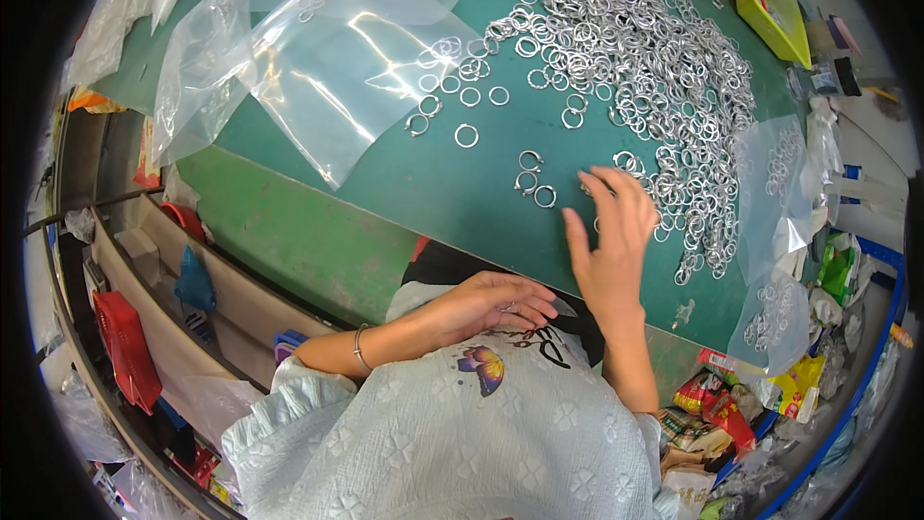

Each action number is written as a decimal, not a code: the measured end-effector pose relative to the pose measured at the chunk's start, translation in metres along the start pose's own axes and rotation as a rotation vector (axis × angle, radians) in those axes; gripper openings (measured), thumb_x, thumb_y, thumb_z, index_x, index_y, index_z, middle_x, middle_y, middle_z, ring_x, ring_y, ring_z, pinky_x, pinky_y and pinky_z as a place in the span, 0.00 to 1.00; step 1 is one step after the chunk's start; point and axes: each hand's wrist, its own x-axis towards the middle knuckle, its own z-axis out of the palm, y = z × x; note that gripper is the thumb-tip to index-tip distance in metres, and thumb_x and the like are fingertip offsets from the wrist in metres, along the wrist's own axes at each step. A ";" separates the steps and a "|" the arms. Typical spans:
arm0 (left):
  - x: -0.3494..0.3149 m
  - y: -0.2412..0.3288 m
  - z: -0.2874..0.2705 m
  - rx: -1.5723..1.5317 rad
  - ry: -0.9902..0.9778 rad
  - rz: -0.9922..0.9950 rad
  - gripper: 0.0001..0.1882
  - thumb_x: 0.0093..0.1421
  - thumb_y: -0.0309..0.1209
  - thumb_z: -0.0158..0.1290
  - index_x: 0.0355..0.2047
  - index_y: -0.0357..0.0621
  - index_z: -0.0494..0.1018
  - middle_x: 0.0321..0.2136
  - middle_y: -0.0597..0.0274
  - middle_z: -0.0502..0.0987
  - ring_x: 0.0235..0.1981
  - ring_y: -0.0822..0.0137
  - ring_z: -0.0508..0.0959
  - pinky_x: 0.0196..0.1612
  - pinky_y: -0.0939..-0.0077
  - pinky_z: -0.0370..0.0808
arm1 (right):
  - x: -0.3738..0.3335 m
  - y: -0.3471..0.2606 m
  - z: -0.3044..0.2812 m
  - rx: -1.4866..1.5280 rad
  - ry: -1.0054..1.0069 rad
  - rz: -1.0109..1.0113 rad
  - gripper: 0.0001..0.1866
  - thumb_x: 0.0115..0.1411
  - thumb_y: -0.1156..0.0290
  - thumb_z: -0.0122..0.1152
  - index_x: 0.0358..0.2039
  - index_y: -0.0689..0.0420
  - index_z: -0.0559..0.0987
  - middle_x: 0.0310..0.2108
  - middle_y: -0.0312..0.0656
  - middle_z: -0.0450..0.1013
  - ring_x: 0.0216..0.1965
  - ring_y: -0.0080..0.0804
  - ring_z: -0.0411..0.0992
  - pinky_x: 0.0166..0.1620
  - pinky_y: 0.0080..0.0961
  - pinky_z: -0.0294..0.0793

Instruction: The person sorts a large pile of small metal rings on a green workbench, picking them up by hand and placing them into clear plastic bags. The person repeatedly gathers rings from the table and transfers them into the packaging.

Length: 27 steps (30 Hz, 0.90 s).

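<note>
Rings [626, 48], silvery, heaped, shiny

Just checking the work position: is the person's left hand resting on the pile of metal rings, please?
No, the left hand sits at the table edge near the body, while the right hand reaches the metal rings.
</note>
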 end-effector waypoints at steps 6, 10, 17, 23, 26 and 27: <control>-0.017 0.016 0.000 0.137 -0.041 0.026 0.15 0.68 0.33 0.41 0.42 0.34 0.74 0.22 0.58 0.75 0.19 0.75 0.67 0.26 0.83 0.65 | 0.016 -0.012 0.019 -0.099 -0.177 -0.120 0.23 0.51 0.70 0.64 0.49 0.54 0.73 0.53 0.44 0.64 0.58 0.44 0.59 0.58 0.48 0.53; -0.026 0.019 0.000 0.079 0.072 0.063 0.15 0.67 0.34 0.42 0.38 0.36 0.75 0.16 0.63 0.70 0.16 0.77 0.61 0.21 0.85 0.58 | 0.010 0.005 0.009 -0.145 -0.086 -0.072 0.17 0.51 0.74 0.63 0.43 0.57 0.75 0.51 0.44 0.66 0.56 0.44 0.61 0.57 0.48 0.54; -0.036 0.026 -0.006 -0.002 0.095 0.154 0.18 0.68 0.37 0.40 0.37 0.35 0.74 0.16 0.62 0.69 0.16 0.77 0.63 0.21 0.83 0.59 | 0.050 -0.023 0.018 0.098 -0.129 -0.198 0.18 0.52 0.75 0.62 0.45 0.62 0.74 0.50 0.46 0.67 0.55 0.46 0.64 0.56 0.42 0.57; -0.043 0.025 -0.018 -0.199 0.140 0.286 0.21 0.69 0.37 0.37 0.39 0.32 0.74 0.20 0.56 0.73 0.18 0.72 0.68 0.25 0.79 0.66 | 0.077 -0.038 0.041 0.011 -0.161 -0.289 0.24 0.54 0.73 0.61 0.51 0.65 0.69 0.54 0.49 0.65 0.57 0.46 0.62 0.56 0.42 0.58; -0.054 0.028 -0.029 -0.138 0.094 0.363 0.21 0.69 0.38 0.37 0.42 0.31 0.72 0.24 0.54 0.75 0.21 0.70 0.71 0.26 0.77 0.68 | 0.081 -0.031 0.047 -0.030 -0.203 -0.249 0.27 0.55 0.69 0.61 0.54 0.65 0.68 0.56 0.53 0.62 0.59 0.48 0.59 0.57 0.45 0.57; -0.056 0.031 -0.030 -0.150 0.074 0.403 0.20 0.69 0.37 0.36 0.45 0.31 0.71 0.27 0.52 0.76 0.24 0.69 0.72 0.29 0.76 0.69 | 0.081 -0.031 0.049 -0.053 -0.216 -0.247 0.27 0.55 0.69 0.61 0.54 0.65 0.68 0.57 0.53 0.62 0.60 0.49 0.59 0.57 0.46 0.57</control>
